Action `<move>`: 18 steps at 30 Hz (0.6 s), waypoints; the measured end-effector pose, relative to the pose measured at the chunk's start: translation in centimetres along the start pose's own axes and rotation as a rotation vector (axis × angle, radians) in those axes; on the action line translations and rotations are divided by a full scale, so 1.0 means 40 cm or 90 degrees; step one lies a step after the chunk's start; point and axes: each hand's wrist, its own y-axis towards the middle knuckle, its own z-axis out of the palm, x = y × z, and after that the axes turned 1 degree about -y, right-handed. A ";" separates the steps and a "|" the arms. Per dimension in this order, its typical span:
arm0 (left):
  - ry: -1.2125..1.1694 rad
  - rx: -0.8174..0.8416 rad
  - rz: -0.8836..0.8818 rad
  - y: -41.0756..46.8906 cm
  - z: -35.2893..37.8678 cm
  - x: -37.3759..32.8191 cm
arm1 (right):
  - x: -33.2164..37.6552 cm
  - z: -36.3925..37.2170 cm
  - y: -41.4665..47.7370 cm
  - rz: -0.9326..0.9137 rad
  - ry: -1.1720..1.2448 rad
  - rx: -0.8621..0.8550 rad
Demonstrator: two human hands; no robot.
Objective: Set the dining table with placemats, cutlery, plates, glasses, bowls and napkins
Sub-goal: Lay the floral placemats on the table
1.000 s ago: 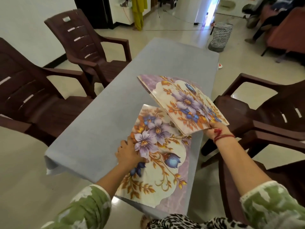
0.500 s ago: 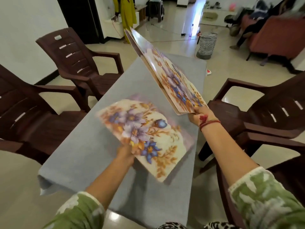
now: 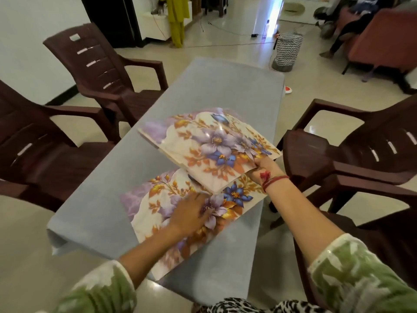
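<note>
One floral placemat (image 3: 153,204) lies flat on the grey tablecloth (image 3: 216,86) at the near end of the table, turned at an angle. My left hand (image 3: 191,213) rests flat on it with fingers spread. My right hand (image 3: 264,168) grips the near corner of a stack of floral placemats (image 3: 209,145), held nearly level just above the table, overlapping the far edge of the flat mat.
Two dark brown plastic armchairs (image 3: 106,73) stand along the table's left side and two more (image 3: 352,154) along the right. A zigzag-patterned basket (image 3: 286,50) stands on the floor beyond the far end. A person sits on a red sofa (image 3: 383,39) at the back right.
The stack in my right hand has swung down from a steep tilt to almost level. My left hand has turned the single mat and laid it flat, then slid onto its middle.
</note>
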 end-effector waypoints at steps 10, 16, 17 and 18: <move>0.034 0.230 -0.041 -0.055 0.100 0.214 | 0.020 0.040 0.006 0.006 0.139 -0.020; -0.008 0.175 -0.206 -0.040 0.141 0.095 | 0.028 0.109 0.046 0.001 0.084 0.022; -0.019 0.174 -0.215 -0.044 0.146 0.074 | 0.024 0.118 0.061 0.006 0.104 0.020; -0.027 0.175 -0.213 -0.047 0.152 0.053 | 0.017 0.123 0.072 0.017 0.136 0.041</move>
